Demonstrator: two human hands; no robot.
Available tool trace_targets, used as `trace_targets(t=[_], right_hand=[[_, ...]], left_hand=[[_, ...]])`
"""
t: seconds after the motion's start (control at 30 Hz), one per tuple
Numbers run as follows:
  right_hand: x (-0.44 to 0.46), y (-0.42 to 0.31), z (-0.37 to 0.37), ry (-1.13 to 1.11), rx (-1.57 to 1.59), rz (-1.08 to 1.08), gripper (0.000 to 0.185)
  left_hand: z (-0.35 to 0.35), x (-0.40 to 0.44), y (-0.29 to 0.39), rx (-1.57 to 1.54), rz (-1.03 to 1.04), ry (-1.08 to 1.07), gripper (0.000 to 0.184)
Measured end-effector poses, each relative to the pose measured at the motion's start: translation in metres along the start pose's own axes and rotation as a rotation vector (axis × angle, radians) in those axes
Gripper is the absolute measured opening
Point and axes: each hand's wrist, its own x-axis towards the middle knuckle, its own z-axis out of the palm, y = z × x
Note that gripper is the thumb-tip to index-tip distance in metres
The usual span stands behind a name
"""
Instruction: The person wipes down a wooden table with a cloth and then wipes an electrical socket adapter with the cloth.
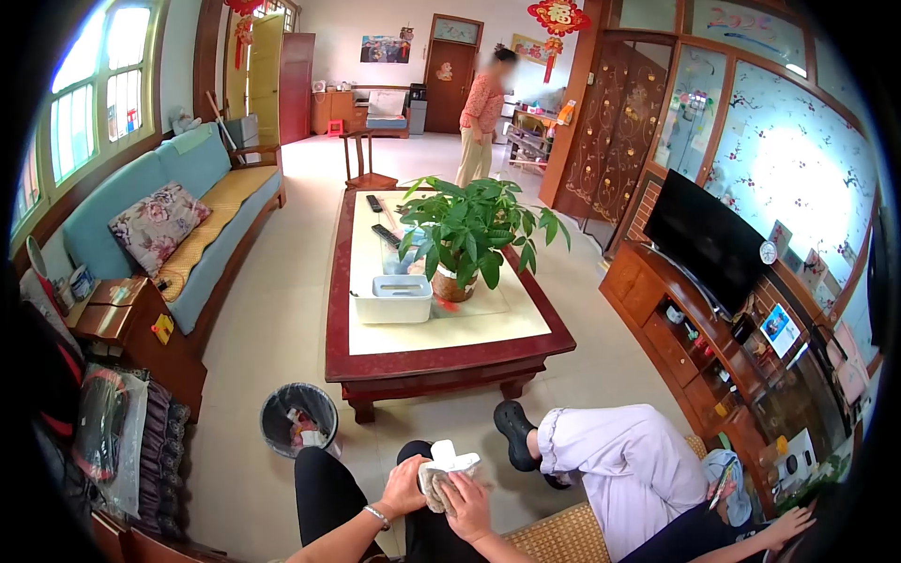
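Above my lap, my left hand (pixel 404 485) is wrapped round the left side of a white object (pixel 450 457), which I cannot identify. My right hand (pixel 467 507) presses a beige-grey cloth (pixel 434 483) against the same object from the right. Both hands are close together, fingers closed on the bundle. The cloth hides the lower part of the white object. A bracelet circles my left wrist.
Ahead stands a low table (pixel 450 368) with a potted plant (pixel 474 225) and a white box (pixel 392 310). A bin (pixel 298 419) is on the floor at left. One person sits at my right; another person (pixel 479 117) stands beyond the table.
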Motion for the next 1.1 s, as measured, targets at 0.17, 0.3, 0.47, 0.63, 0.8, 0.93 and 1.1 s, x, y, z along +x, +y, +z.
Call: trace_targets(t=[0.17, 0.3, 0.47, 0.63, 0.8, 0.93, 1.1], right_hand=[[0.002, 0.003, -0.001, -0.020, -0.041, -0.012, 0.037], [0.003, 0.000, -0.001, 0.015, -0.022, -0.004, 0.035], [0.002, 0.000, -0.003, -0.013, -0.021, 0.004, 0.042], [0.005, -0.004, -0.007, -0.013, -0.023, 0.011, 0.038], [-0.001, 0.002, 0.000, -0.040, -0.021, 0.011, 0.043], [0.002, 0.000, -0.002, -0.038, -0.007, 0.018, 0.041], [0.002, 0.003, 0.000, -0.026, -0.005, -0.007, 0.042]], left_hand=[[0.009, 0.004, -0.007, 0.003, 0.021, 0.018, 0.058], [0.001, 0.000, -0.004, -0.025, 0.002, 0.002, 0.057], [0.007, 0.000, -0.011, -0.025, 0.007, -0.001, 0.059], [0.008, -0.002, -0.010, -0.007, 0.018, 0.024, 0.061], [0.012, -0.003, -0.019, -0.003, -0.003, -0.018, 0.062], [0.010, -0.001, -0.015, 0.024, 0.018, 0.032, 0.063], [0.005, 0.001, -0.005, 0.000, 0.000, 0.019, 0.060]])
